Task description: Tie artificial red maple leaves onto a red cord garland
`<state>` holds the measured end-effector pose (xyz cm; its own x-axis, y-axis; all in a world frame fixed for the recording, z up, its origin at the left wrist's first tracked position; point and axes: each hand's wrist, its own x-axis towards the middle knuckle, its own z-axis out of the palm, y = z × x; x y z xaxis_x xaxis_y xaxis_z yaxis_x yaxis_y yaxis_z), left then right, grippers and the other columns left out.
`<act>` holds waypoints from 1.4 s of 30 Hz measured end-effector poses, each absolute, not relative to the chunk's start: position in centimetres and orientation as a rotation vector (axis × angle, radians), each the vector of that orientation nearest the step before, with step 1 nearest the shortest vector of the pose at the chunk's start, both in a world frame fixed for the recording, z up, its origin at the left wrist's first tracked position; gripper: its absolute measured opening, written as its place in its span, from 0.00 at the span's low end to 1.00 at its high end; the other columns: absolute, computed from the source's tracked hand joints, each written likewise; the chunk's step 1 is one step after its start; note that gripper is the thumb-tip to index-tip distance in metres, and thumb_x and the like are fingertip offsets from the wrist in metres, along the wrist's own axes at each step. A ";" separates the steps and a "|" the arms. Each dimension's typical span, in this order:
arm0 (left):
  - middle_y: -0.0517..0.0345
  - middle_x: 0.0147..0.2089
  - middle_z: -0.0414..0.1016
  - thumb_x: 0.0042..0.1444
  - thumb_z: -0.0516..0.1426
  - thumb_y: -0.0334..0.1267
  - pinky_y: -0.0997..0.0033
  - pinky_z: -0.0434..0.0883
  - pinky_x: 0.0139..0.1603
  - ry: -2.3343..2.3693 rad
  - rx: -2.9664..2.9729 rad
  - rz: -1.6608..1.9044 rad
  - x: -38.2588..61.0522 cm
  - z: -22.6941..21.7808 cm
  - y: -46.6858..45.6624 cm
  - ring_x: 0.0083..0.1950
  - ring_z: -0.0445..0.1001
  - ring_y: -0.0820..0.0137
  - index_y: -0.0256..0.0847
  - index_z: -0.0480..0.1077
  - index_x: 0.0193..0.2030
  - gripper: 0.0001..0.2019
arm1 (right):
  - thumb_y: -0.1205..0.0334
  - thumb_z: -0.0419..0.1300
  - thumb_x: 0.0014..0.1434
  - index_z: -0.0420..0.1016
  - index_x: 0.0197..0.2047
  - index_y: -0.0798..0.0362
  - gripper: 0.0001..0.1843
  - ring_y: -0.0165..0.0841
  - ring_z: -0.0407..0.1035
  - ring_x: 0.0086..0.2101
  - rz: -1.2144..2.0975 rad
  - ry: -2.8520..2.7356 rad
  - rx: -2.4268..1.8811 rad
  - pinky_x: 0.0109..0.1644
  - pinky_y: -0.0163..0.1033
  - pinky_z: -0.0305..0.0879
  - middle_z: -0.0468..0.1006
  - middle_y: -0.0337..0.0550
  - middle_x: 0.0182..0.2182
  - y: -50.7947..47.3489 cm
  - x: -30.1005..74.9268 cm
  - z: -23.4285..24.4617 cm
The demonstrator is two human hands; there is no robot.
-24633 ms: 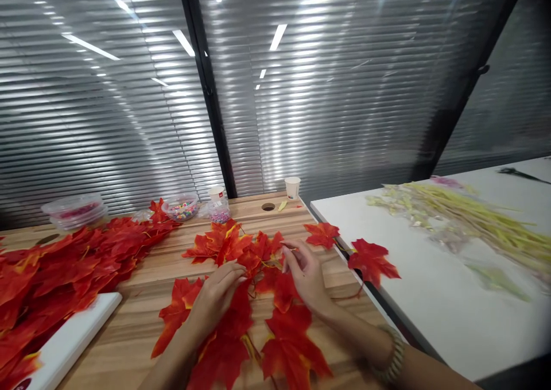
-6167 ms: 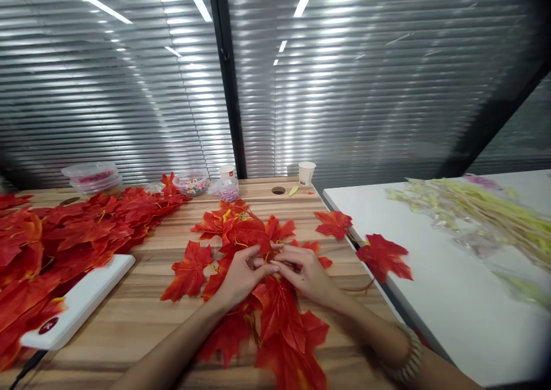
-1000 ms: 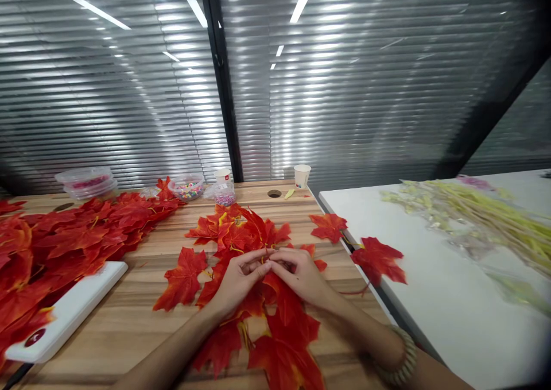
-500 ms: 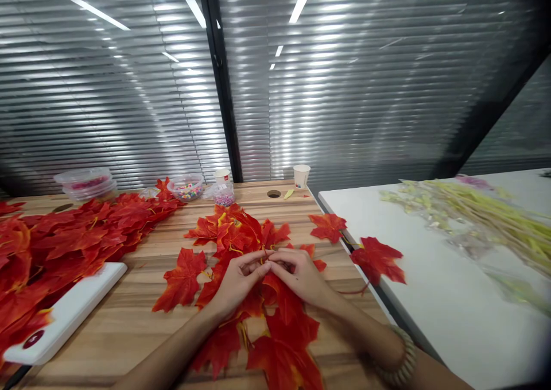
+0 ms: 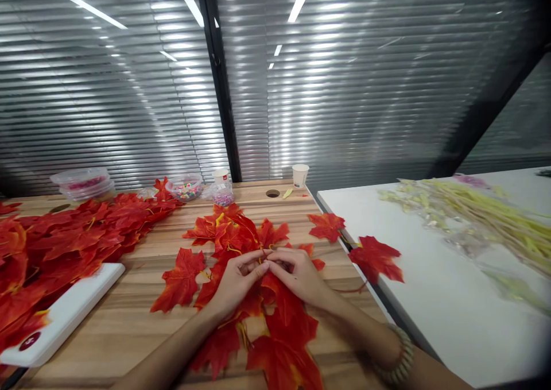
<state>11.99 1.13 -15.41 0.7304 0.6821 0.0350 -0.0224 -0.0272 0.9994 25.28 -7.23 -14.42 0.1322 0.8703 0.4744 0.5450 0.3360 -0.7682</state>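
"Where are the two hands?"

"The left hand (image 5: 232, 284) and the right hand (image 5: 299, 278) meet in the middle, over the wooden surface (image 5: 107, 344)."

"Are the fingers (image 5: 258, 271) apart?"

"No. On each hand, the thumb and first finger pinch together on a thin stem (image 5: 264, 255). The hands hide most of it, so I can't tell which leaf it goes to."

"And the red leaves (image 5: 287, 304)?"

"They lie all around the hands. Some are behind, some are in front, and some are under the wrists. One leaf (image 5: 181, 281) sits off to the left. To the right, one leaf (image 5: 326, 227) is near the edge, and another leaf (image 5: 376, 258) lies over the gap by the white surface (image 5: 430, 309)."

"What is that big red heap?"

"A pile (image 5: 73, 238) of leaves, far to the left. Part of it covers a white bar (image 5: 71, 309)."

"What's at the back?"

"A tub of beads (image 5: 186, 189), a bag of beads (image 5: 222, 196) and two paper cups (image 5: 300, 176). One cup is just behind the bag."

"And on the white surface?"

"Long yellow strips (image 5: 491, 212), bunched up. They look blurry."

"Anything on the arms?"

"A band (image 5: 398, 358) is on the right one."
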 end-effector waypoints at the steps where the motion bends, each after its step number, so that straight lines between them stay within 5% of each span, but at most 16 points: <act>1: 0.57 0.29 0.74 0.47 0.60 0.39 0.68 0.66 0.44 0.558 1.500 0.615 12.0 -15.4 1.1 0.34 0.70 0.69 0.37 0.70 0.46 0.18 | 0.67 0.53 0.57 0.74 0.30 0.55 0.09 0.30 0.67 0.29 0.379 -1.538 -1.334 0.33 0.33 0.62 0.75 0.42 0.29 -7.2 25.3 -14.4; 8: 0.57 0.30 0.75 0.46 0.60 0.38 0.68 0.67 0.44 0.553 1.482 0.621 11.9 -15.2 1.0 0.34 0.71 0.69 0.37 0.71 0.46 0.18 | 0.66 0.52 0.57 0.74 0.30 0.56 0.10 0.29 0.66 0.28 0.349 -1.543 -1.326 0.31 0.32 0.60 0.74 0.42 0.27 -7.2 25.3 -14.4; 18: 0.50 0.46 0.74 0.47 0.60 0.37 0.67 0.68 0.47 0.516 1.400 0.637 11.9 -14.8 0.9 0.47 0.71 0.63 0.39 0.71 0.45 0.16 | 0.66 0.52 0.58 0.74 0.31 0.55 0.10 0.29 0.66 0.28 0.356 -1.533 -1.302 0.32 0.32 0.61 0.74 0.42 0.28 -7.3 25.3 -14.4; 42: 0.48 0.46 0.74 0.46 0.61 0.38 0.65 0.69 0.46 0.527 1.375 0.625 11.8 -14.5 0.8 0.48 0.71 0.61 0.37 0.71 0.45 0.17 | 0.65 0.52 0.57 0.74 0.32 0.55 0.09 0.31 0.68 0.31 0.352 -1.534 -1.325 0.36 0.34 0.64 0.76 0.44 0.31 -7.4 25.2 -14.4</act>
